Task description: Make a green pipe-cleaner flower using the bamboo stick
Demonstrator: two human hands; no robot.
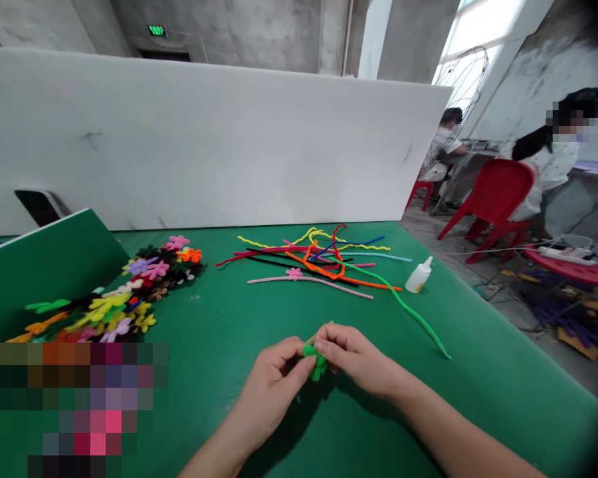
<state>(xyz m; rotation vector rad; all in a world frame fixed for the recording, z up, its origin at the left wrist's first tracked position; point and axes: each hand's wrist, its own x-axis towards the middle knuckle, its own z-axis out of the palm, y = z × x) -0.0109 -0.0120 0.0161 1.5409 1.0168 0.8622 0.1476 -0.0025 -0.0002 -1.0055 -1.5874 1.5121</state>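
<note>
A small bright green pipe-cleaner flower [317, 370] is pinched between the fingertips of both hands, above the near middle of the table. My left hand [273, 382] grips its left side with thumb and forefinger. From the right, my right hand [356, 355] holds it at its upper edge, with fingers closed. A short olive-coloured strip [311, 340] shows between the hands; its other end is hidden by my right fingers. Beyond them lies a pale pink pipe cleaner [323, 281], and a small pink flower [294, 273] touches it.
Loose coloured pipe cleaners lie in a tangle on the green table [204, 398], one long green pipe cleaner [413, 313] reaching right. A white glue bottle [419, 275] stands near the right edge. Many finished flowers [107, 309] are heaped left. A white board [219, 146] closes the back.
</note>
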